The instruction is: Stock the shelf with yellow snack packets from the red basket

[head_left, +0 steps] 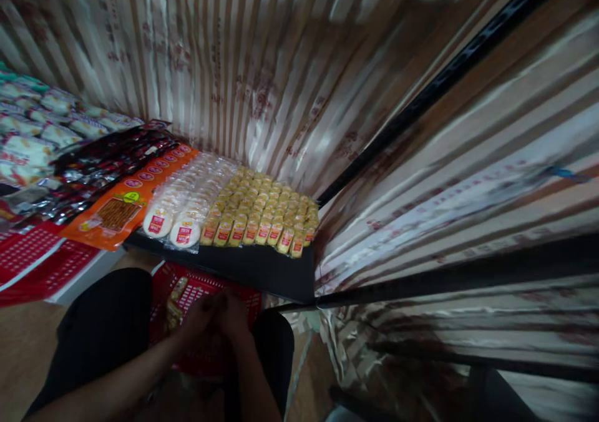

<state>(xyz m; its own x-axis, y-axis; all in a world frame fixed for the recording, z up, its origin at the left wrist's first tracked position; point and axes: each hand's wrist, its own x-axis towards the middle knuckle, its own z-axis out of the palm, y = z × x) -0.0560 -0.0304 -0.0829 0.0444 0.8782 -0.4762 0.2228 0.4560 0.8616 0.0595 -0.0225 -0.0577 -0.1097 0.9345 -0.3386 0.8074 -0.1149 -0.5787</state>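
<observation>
We find left hand (198,317) and right hand (231,313) together over the red plastic basket (251,299), near its far edge, grasp indeterminable.

bare black shelf edge (262,271) open in front, packed yellow packets (262,213) blocking behind, diagonal black pole (440,91) right

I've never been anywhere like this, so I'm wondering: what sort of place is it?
Probably a small shop or its storeroom: wrapped yellow snacks stand in rows on a black shelf, beside an orange packet, with a red basket below.
</observation>
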